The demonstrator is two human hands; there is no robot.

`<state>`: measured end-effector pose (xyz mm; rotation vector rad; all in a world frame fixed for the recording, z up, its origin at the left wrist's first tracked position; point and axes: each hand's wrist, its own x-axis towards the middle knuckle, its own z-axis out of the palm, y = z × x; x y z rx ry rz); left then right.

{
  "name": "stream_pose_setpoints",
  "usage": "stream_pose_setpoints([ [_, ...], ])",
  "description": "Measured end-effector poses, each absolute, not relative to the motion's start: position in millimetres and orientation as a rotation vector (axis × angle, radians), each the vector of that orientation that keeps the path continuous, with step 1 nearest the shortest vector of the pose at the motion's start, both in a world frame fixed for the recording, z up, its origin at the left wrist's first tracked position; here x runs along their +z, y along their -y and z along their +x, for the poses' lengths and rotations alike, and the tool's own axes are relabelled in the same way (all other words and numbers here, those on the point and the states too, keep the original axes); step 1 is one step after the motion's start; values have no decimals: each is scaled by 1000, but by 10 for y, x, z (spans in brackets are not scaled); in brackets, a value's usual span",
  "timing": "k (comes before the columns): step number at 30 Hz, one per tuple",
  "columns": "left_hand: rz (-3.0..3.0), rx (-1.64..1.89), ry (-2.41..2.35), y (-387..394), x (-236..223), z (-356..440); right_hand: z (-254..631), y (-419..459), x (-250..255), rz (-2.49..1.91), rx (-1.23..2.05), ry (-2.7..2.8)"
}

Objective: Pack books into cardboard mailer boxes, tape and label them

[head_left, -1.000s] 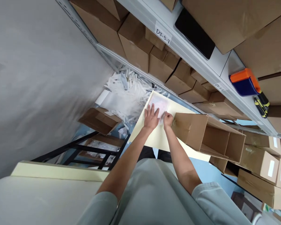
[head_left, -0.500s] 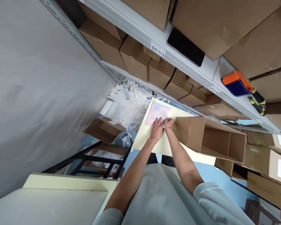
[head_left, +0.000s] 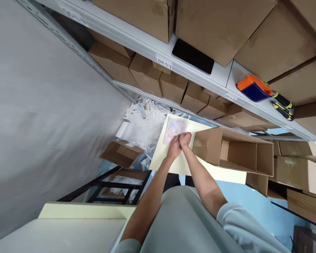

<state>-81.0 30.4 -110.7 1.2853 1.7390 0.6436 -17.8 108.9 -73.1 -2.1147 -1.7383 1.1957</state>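
A flat, pinkish, see-through plastic packet (head_left: pixel 174 127) lies near the left end of a pale yellow tabletop (head_left: pixel 158 160); its print is blurred. At the packet's lower edge is my left hand (head_left: pixel 174 148), its fingers drawn together on that edge. Pressed against it, my right hand (head_left: pixel 185 139) is closed like a fist by the packet's lower right corner. Whatever the right fingers hold is hidden. Just right of my hands, an open cardboard box (head_left: pixel 213 146) lies on its side on the tabletop, its opening facing right.
Shelves of cardboard boxes (head_left: pixel 144 73) run along the far side, with a black phone-like slab (head_left: pixel 193 56), an orange and blue holder (head_left: pixel 254 88) and yellow-black cutters (head_left: pixel 283 110). White paper scraps (head_left: pixel 144 123) heap at left. A black metal frame (head_left: pixel 113 184) stands lower left.
My left hand has gone from lying spread on the packet to closed fingers at its lower edge, against my right hand. The view has shifted slightly.
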Motion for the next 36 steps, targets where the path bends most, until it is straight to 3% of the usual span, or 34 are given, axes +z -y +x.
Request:
stream_pose_setpoints([
  [3, 1158, 827, -1785, -244, -889, -961, -304, -954, -458, -2186, 1159, 1606],
  [7, 1011, 1025, -1785, -51, -335, -1166, -262, -692, 245, -1874, 1198, 1661],
  [13, 1324, 1257, -2088, 51, 1226, -1048, 515, -503, 1594, -1347, 1103, 1857],
  [16, 1696, 1125, -2129, -72, 2092, -773, 1099, -634, 2137, -1173, 1024, 2036],
  [19, 2082, 940, -1824, -294, 2638, -446, 1679, -820, 2523, -1027, 885, 2272],
  [23, 2302, 800, -1382, -630, 2799, 5, 2337, -992, 2845, -991, 686, 2464],
  [27, 2341, 734, -1279, -851, 2733, 452, 2895, -1063, 2968, -1049, 515, 2502],
  [36, 2367, 507, -1253, -1157, 2192, 994, 3474, -1247, 2467, -1382, 315, 2816],
])
